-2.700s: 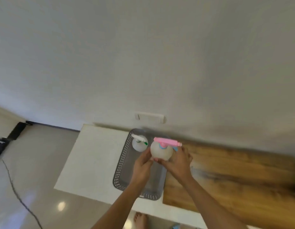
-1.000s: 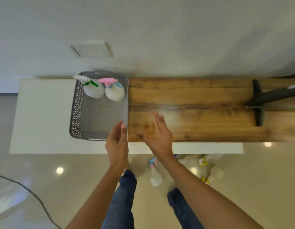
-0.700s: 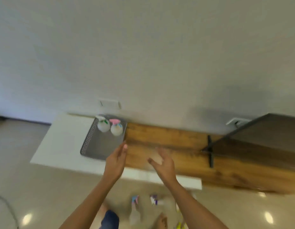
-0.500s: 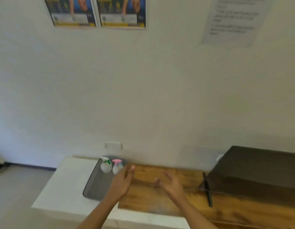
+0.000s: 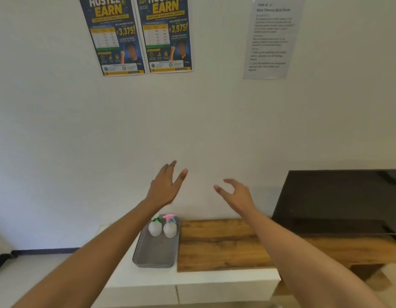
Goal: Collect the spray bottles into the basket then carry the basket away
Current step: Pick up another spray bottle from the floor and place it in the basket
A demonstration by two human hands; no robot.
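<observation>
My left hand point(image 5: 164, 187) and right hand point(image 5: 235, 194) raised before wall, higher than half second ago; both empty, left fingers straight, right loosely curled. Grey basket point(image 5: 148, 261) stays on white cabinet point(image 5: 192, 278), beside wooden board point(image 5: 223, 243). Green-trigger spray bottle point(image 5: 154, 227) and pink-trigger spray bottle point(image 5: 170, 226) upright at basket's far end. View tilted up: posters point(image 5: 137, 34) now fuller in frame.
</observation>
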